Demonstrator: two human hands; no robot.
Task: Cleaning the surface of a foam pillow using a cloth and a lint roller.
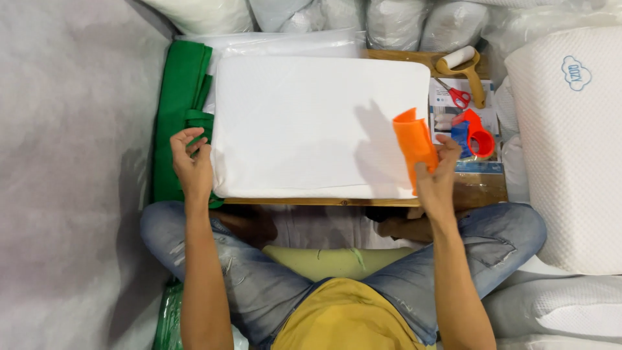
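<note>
Two hands work at the near edge of the low wooden surface (pixel 479 188). Our left hand (pixel 192 165) sits at the near-left corner of the white pillow (pixel 311 126), fingers (pixel 184 138) curled narrow, pinching the green fabric (pixel 178 97) just beside the pillow's left edge. Our right hand (pixel 437 178) has its fingers closed on a curled orange sheet (pixel 414 146), held over the pillow's right edge. We judge the sheet could spring open or slip, since only its lower end is gripped. The green fabric, pulled one-handed, might drag the pillow askew. Farther off, by the right edge, the red scissors (pixel 459 97) and lint roller (pixel 463 65) could be knocked.
</note>
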